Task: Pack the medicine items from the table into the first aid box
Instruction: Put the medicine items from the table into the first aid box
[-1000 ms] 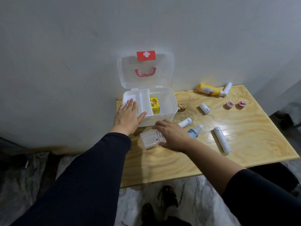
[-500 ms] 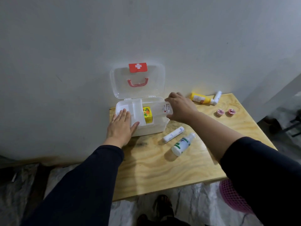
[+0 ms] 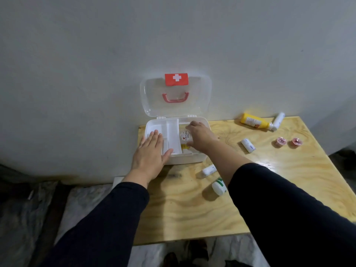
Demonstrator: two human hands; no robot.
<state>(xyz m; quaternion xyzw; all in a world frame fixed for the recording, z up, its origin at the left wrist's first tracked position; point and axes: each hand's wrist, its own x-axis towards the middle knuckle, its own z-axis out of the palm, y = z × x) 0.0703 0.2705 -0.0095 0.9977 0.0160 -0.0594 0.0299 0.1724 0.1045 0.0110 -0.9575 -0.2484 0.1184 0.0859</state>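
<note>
**Clear container, now inside the box**

Moved since earlier: clear container (image 3: pixel 185 136) carried from box edge into first aid box (image 3: pixel 192 158), right compartment. Right hand (image 3: pixel 200 138) fingers (image 3: pixel 191 125) clamped around it. Left hand (image 3: pixel 151 155) flat, fingers together, on box's near-left corner. Bench (image 3: pixel 289 170) carries remaining items.

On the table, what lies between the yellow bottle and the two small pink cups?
In the head view, nothing: the stretch of wooden table between the yellow bottle and the pink cups is bare. The small white roll lies off to the left.

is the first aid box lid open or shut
Open. The clear lid stands upright against the wall behind the first aid box, and the right hand reaches inside.
</note>
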